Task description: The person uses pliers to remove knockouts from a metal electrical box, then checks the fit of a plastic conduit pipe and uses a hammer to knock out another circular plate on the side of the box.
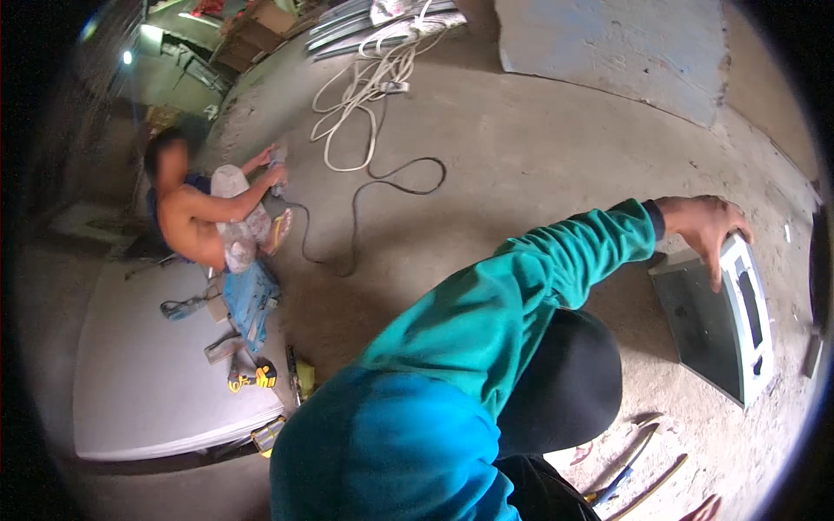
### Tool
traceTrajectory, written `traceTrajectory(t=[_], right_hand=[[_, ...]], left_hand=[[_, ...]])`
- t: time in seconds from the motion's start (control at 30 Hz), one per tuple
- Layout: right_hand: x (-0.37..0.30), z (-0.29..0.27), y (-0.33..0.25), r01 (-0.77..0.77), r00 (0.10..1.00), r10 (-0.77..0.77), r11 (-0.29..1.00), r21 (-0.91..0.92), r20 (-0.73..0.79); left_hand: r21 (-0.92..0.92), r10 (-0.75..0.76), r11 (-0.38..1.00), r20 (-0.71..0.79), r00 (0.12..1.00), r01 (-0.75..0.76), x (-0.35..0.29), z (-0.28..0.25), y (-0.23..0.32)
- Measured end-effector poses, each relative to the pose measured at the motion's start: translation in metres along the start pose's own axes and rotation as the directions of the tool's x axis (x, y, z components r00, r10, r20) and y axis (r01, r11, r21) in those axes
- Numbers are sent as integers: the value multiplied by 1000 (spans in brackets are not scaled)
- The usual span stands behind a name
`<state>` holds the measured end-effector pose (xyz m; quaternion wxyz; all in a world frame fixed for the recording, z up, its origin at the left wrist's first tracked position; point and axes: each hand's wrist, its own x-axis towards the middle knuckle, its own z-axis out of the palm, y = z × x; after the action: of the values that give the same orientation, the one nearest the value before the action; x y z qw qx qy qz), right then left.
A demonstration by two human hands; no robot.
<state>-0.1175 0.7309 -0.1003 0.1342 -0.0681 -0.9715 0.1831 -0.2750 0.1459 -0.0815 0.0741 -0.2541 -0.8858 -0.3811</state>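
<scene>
My left arm, in a teal sleeve, stretches across to the right. My left hand grips the upper edge of a grey metal box, with the thumb on the near side and the fingers over the top. The box stands tilted on the floor, and its pale front frame has a long dark slot and smaller openings. Below the box lie a long tool with a dark blue handle and a thin tan stick. My right hand does not show; a sliver of skin at the bottom edge is too little to identify.
A co-worker sits at the left, holding a grey power tool. Nearby are a blue toolbox, a yellow-black cordless drill and a pale board. A black cord and coiled white cable cross the floor.
</scene>
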Motion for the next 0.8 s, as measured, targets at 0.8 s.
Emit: traceTrajectory(t=[0.8], right_hand=[[104,14,-241,545,717,-568,818,184,404]], left_hand=[[-428,-20,903,56,998,42,-18,7,-10]])
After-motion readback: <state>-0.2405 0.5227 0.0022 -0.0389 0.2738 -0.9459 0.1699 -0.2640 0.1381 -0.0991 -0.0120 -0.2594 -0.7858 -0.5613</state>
